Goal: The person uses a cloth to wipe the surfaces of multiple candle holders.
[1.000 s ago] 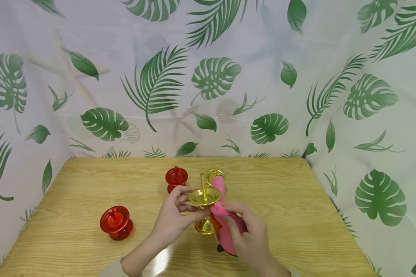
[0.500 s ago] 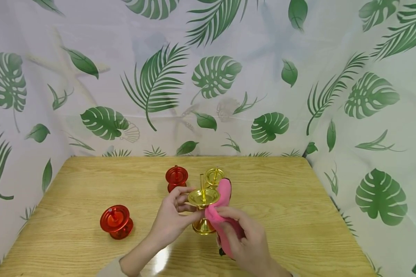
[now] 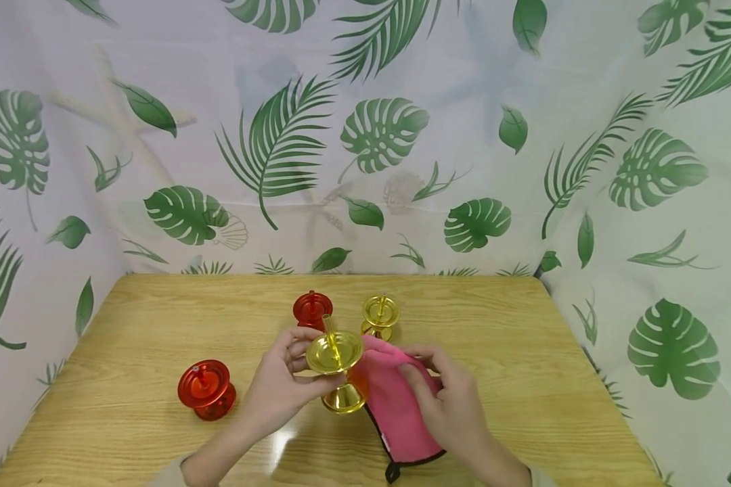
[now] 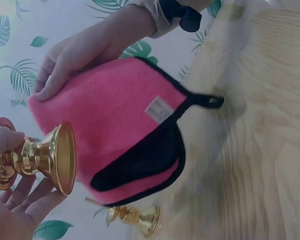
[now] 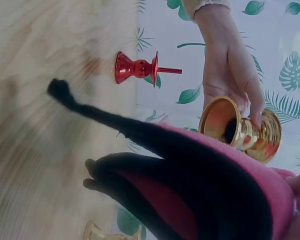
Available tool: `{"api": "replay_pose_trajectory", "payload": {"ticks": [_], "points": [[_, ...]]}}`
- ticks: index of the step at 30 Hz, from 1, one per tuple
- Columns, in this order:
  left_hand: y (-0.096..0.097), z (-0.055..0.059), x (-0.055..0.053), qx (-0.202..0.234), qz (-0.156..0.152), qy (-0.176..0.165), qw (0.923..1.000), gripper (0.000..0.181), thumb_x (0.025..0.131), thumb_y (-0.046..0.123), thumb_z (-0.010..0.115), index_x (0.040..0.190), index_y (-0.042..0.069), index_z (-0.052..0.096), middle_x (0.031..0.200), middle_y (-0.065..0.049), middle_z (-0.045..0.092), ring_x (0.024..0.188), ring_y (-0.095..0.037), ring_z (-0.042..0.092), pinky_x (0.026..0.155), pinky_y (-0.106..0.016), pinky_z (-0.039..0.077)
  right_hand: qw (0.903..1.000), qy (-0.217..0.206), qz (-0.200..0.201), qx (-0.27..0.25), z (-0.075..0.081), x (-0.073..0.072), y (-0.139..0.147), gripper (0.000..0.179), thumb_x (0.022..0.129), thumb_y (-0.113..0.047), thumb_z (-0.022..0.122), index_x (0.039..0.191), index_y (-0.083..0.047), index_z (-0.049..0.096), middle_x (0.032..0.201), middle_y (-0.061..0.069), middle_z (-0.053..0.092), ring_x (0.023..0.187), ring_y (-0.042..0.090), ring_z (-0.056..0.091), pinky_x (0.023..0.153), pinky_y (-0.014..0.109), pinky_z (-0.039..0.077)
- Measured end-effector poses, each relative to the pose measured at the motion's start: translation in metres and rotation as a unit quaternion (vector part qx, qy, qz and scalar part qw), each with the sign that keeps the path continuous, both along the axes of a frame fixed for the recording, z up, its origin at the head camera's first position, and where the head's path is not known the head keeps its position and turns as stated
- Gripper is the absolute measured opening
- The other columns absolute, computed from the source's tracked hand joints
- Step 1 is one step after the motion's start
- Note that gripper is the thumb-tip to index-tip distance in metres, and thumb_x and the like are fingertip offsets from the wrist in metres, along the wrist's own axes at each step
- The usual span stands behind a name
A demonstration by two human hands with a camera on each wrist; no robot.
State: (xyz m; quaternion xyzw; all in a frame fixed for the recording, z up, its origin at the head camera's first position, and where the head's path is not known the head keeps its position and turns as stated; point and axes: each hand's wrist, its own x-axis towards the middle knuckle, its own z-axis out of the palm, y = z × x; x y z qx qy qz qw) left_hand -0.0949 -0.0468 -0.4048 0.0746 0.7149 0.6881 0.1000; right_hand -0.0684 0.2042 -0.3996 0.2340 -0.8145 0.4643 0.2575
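My left hand [image 3: 280, 385] grips a shiny gold candle holder [image 3: 335, 353] by its stem, lifted off the table and tilted slightly left. The holder has a wide dish, an upright spike and a flared foot; its hollow underside [image 5: 215, 122] shows in the right wrist view. My right hand [image 3: 453, 399] pinches the upper edge of a pink cloth [image 3: 396, 399] with black trim, which hangs down just right of the holder. A white label [image 4: 159, 110] and a black corner loop [image 4: 205, 101] show on the cloth in the left wrist view.
On the wooden table [image 3: 542, 379], a second gold candle holder [image 3: 380, 312] stands behind my hands. One red candle holder [image 3: 312, 308] stands beside it at the back, another red one [image 3: 204, 385] at the left. Leaf-patterned sheeting [image 3: 304, 237] encloses the table's back and sides.
The gold candle holder has moved left in my left hand and tilted. The cloth, bunched against its stem before, now hangs spread out to the right, and the back gold holder is uncovered.
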Motion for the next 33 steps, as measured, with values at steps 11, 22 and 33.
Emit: {"api": "replay_pose_trajectory", "payload": {"ticks": [11, 22, 33], "points": [[-0.055, 0.008, -0.009, -0.052, 0.047, 0.047, 0.9964, 0.071, 0.081, 0.002, 0.089, 0.135, 0.0, 0.044, 0.134, -0.022, 0.067, 0.105, -0.008, 0.072, 0.087, -0.026, 0.063, 0.9921, -0.117, -0.022, -0.038, -0.004, -0.01, 0.021, 0.012, 0.099, 0.002, 0.067, 0.11, -0.002, 0.068, 0.095, 0.013, 0.078, 0.081, -0.004, 0.068, 0.054, 0.021, 0.055], [-0.114, 0.005, -0.03, -0.133, 0.08, 0.098, 0.9829, 0.071, 0.084, 0.002, 0.087, 0.137, -0.004, 0.04, 0.133, -0.024, 0.065, 0.098, 0.003, 0.068, 0.082, -0.021, 0.062, 0.971, -0.207, -0.068, -0.098, -0.005, -0.029, 0.05, 0.014, 0.104, -0.006, 0.064, 0.114, 0.003, 0.067, 0.092, -0.022, 0.071, 0.075, 0.001, 0.069, 0.062, 0.024, 0.059], [-0.153, -0.012, -0.059, -0.207, 0.093, 0.093, 0.9696, 0.07, 0.09, 0.009, 0.084, 0.139, -0.006, 0.036, 0.136, -0.028, 0.061, 0.096, 0.014, 0.061, 0.08, -0.013, 0.058, 0.9448, -0.272, -0.107, -0.149, -0.01, -0.051, 0.074, 0.026, 0.106, -0.016, 0.063, 0.123, 0.005, 0.065, 0.092, -0.024, 0.074, 0.079, 0.0, 0.069, 0.07, 0.018, 0.058]]}}
